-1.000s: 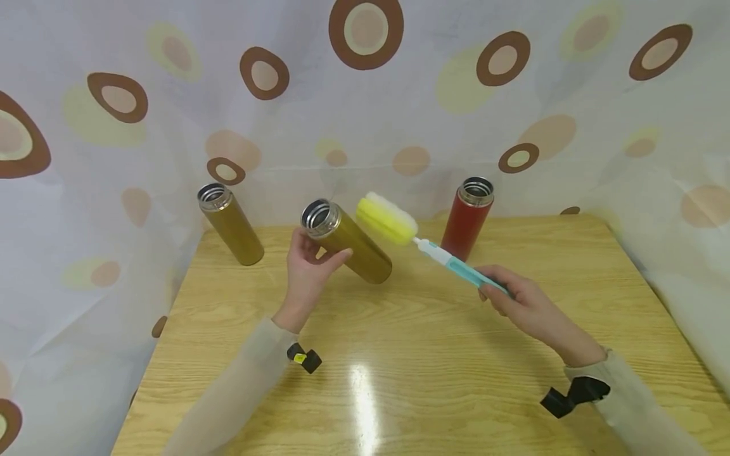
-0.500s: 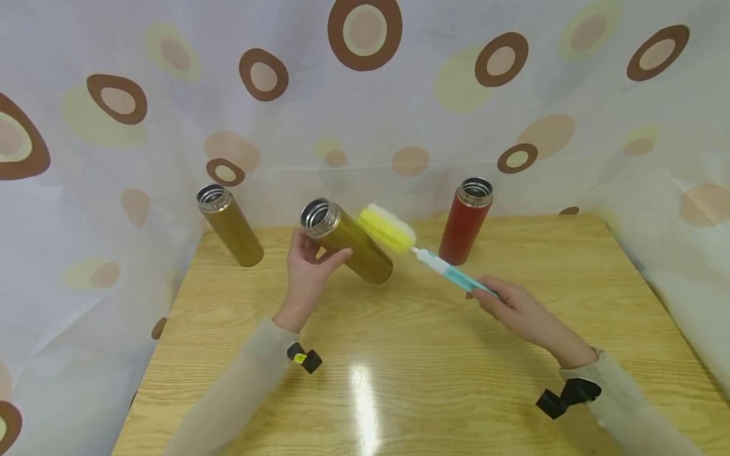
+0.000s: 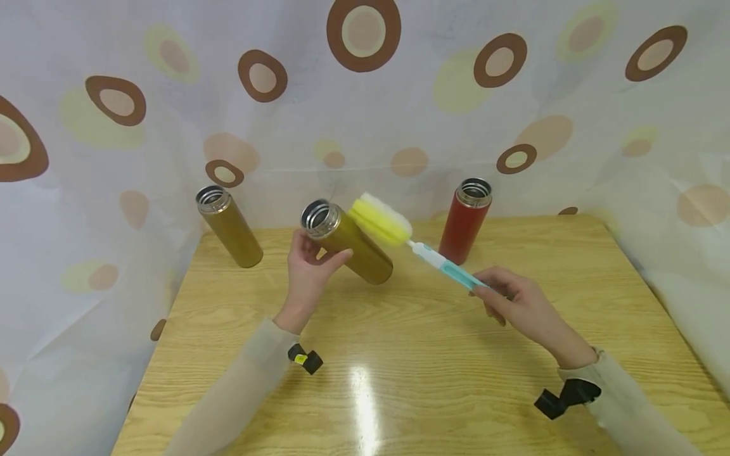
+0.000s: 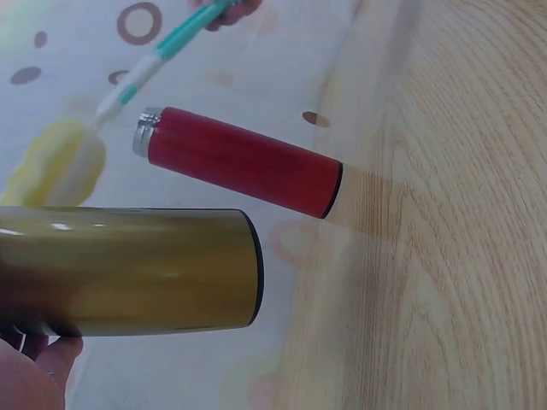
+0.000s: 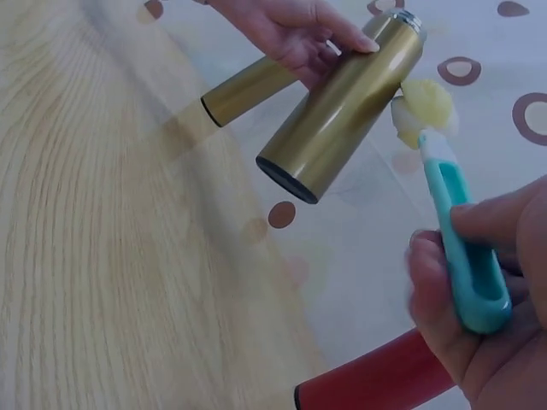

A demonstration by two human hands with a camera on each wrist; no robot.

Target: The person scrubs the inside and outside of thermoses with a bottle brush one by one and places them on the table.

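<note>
My left hand grips a gold thermos bottle around its upper body. The bottle is tilted, its open steel mouth facing up and left. In the left wrist view its dark base appears lifted off the table. With my right hand I pinch the turquoise handle of a bottle brush between thumb and fingers. The brush's yellow-and-white sponge head lies against or just beside the outside of the gold bottle; whether they touch I cannot tell.
A second gold thermos bottle stands upright and uncapped at the table's back left. Behind the brush handle stands an uncapped red thermos bottle. The wooden table meets a patterned cloth at the back and sides.
My right hand and the brush have shifted slightly left; the sponge dipped, then rose again along the gold bottle's side. My left hand and that bottle have stayed put.
</note>
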